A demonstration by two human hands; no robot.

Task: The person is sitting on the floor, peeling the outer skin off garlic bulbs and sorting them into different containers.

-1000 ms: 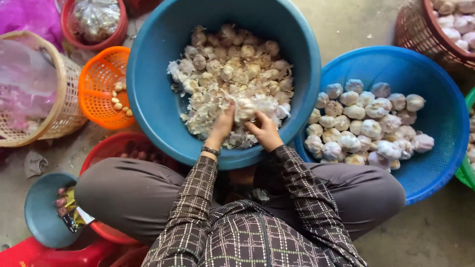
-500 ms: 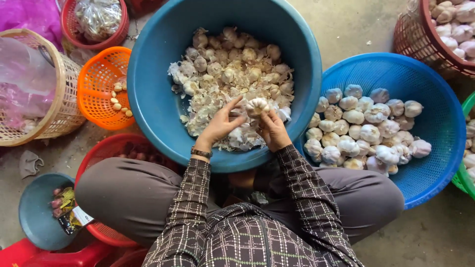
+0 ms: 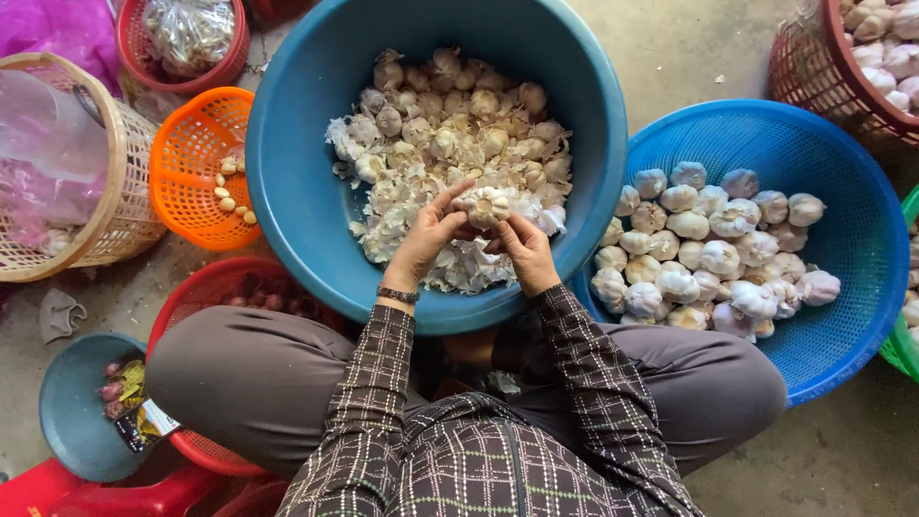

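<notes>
Hands: left hand (image 3: 428, 241) and right hand (image 3: 525, 251) meet over the big blue basin (image 3: 297, 191), both closed around one garlic bulb (image 3: 483, 204).
Grip: fingers of both hands curl onto the bulb from either side, the left thumb stretched over its top; the bulb's flat root end faces up.
Bulb's place: raised just above the heap of loose garlic and papery skins (image 3: 450, 144) that fills the basin, near the basin's near wall.
Wrist: dark bracelet (image 3: 397, 295) on the left wrist, just at the basin's rim; checked sleeves run back from both hands.
Right of the basin: blue mesh basket (image 3: 842, 316) touching the basin's side, holding whole white garlic bulbs (image 3: 713, 251).
Left of the basin: orange mesh basket (image 3: 191, 153) with a few peeled cloves (image 3: 228, 188) inside; beyond it a woven tan basket (image 3: 115, 225) with clear plastic in it.
Below the basin, left: red basket (image 3: 206, 287) partly under the knee; small teal bowl (image 3: 62, 421) further out.
Above the basin, left: red basket with a clear bag (image 3: 191, 33).
</notes>
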